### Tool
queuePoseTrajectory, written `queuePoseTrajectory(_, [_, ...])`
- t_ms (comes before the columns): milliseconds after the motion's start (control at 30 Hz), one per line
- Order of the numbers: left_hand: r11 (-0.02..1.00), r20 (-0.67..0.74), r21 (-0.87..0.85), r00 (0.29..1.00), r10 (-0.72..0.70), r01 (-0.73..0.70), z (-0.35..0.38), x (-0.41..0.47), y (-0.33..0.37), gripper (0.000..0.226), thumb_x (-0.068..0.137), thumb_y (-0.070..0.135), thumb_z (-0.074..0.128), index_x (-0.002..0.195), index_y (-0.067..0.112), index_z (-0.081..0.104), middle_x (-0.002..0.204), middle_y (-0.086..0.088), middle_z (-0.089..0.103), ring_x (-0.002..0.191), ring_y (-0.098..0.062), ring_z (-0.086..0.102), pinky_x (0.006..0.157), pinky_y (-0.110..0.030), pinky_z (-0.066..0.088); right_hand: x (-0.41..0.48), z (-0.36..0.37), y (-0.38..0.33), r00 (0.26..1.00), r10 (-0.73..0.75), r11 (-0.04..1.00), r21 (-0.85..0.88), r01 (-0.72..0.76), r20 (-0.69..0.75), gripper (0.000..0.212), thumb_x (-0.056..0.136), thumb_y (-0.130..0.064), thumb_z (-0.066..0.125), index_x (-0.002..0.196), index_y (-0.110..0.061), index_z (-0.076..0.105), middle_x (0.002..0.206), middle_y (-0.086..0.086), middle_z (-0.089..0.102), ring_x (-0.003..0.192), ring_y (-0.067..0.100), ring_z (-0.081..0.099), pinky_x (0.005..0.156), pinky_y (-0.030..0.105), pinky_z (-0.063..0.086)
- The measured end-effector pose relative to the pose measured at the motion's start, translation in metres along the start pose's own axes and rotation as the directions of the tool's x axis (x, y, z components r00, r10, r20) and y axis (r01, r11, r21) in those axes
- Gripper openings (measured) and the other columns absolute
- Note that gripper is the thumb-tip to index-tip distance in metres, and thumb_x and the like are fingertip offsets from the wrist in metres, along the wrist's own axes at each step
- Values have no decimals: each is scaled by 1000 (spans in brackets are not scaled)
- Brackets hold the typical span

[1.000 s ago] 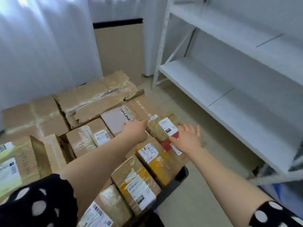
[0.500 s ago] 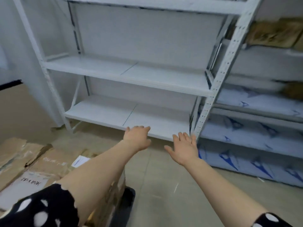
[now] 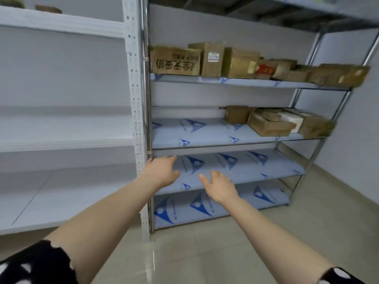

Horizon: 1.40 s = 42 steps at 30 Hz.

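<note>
A white rack (image 3: 61, 138) with bare boards fills the view from 7 to 11 o'clock. Just beside it, from 12 to 4 o'clock, stands a metal rack (image 3: 340, 111) whose shelves carry pale liners printed with blue triangles. A glossy beige floor (image 3: 205, 253) spreads across 5 to 6 o'clock.

The lined shelf (image 3: 246, 167), second from the bottom of the metal rack, sits at the centre of the view, and both hands reach towards it. A row of cardboard boxes (image 3: 176, 61) lines a higher shelf at 1 o'clock, and a smaller cluster of boxes (image 3: 268, 125) sits at 3 o'clock, one shelf above the lined one.

The left hand (image 3: 162, 171) hangs palm down at the shelf's left front corner, its fingers loose and grasping nothing. The right hand (image 3: 220, 186) is just beside it towards 4 o'clock, fingers relaxed, thumb spread, also empty. Whether either touches the shelf cannot be told. Black sleeves (image 3: 34, 263) with white dots show at 7 and 5 o'clock.
</note>
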<state>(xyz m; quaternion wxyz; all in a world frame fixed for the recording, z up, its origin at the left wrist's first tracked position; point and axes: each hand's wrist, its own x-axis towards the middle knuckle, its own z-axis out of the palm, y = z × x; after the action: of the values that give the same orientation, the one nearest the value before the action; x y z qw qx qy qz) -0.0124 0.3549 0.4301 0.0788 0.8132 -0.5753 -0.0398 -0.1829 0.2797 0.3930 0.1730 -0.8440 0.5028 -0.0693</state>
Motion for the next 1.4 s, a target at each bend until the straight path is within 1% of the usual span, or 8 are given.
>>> queuePoseTrajectory(233, [992, 10, 45, 993, 116, -116, 14, 123, 80, 53, 97, 41, 44, 144, 19, 35, 142, -6, 47, 127, -27, 46, 109, -38, 32, 93, -33, 94, 993, 107, 992, 72, -103, -52, 67, 100, -52, 28, 149, -7, 23, 153, 16, 29, 139, 30, 30, 113, 40, 27])
queuePoseTrajectory(367, [982, 51, 37, 982, 183, -185, 25, 210, 119, 57, 97, 40, 44, 147, 19, 29, 147, -5, 41, 131, -27, 41, 112, -42, 28, 158, -51, 135, 987, 150, 986, 83, -145, -64, 68, 99, -52, 29, 149, -7, 22, 154, 15, 27, 141, 29, 27, 113, 39, 25])
queuePoseTrajectory(533, [962, 64, 8, 960, 273, -274, 27, 326, 176, 60, 97, 40, 44, 149, 19, 25, 151, -4, 35, 135, -26, 37, 112, -37, 28, 242, -93, 187, 968, 229, 972, 78, -222, -100, 65, 100, -50, 30, 147, -6, 25, 150, 15, 31, 136, 31, 33, 109, 39, 31])
queuePoseTrajectory(667, [948, 63, -39, 946, 317, -316, 34, 410, 230, 57, 97, 38, 44, 147, 15, 30, 149, -7, 38, 134, -27, 39, 108, -35, 33, 296, -122, 239, 948, 288, 956, 109, -274, -136, 65, 100, -50, 31, 148, -7, 25, 151, 14, 30, 137, 30, 32, 110, 38, 30])
queuePoseTrajectory(833, [935, 129, -99, 928, 350, -339, 61, 487, 304, 60, 98, 40, 42, 150, 16, 22, 150, -9, 36, 134, -28, 39, 107, -37, 36, 348, -143, 325, 924, 361, 927, 155, -341, -127, 65, 100, -49, 32, 149, -7, 22, 151, 15, 30, 139, 29, 28, 113, 36, 26])
queuePoseTrajectory(1067, [962, 134, -166, 961, 241, -218, 96, 580, 402, 63, 99, 41, 41, 151, 14, 19, 153, -8, 33, 137, -25, 35, 105, -31, 33, 443, -177, 456, 930, 354, 924, 192, -331, -97, 64, 100, -48, 33, 147, -6, 27, 145, 17, 38, 134, 31, 35, 108, 37, 32])
queuePoseTrajectory(1267, [969, 206, -248, 977, 53, -1, 115, 644, 465, 56, 100, 38, 42, 144, 6, 32, 149, -13, 38, 134, -27, 38, 102, -31, 35, 515, -219, 545, 945, 324, 906, 304, -296, -46, 61, 100, -46, 36, 146, -7, 30, 148, 15, 36, 133, 31, 38, 107, 38, 33])
queuePoseTrajectory(1400, [922, 224, -346, 969, -102, 177, 128, 682, 483, 56, 99, 39, 44, 141, 2, 36, 145, -15, 42, 131, -29, 42, 102, -32, 36, 560, -233, 580, 930, 363, 869, 378, -319, -49, 51, 100, -40, 37, 136, -5, 43, 134, 18, 48, 122, 33, 47, 99, 38, 38])
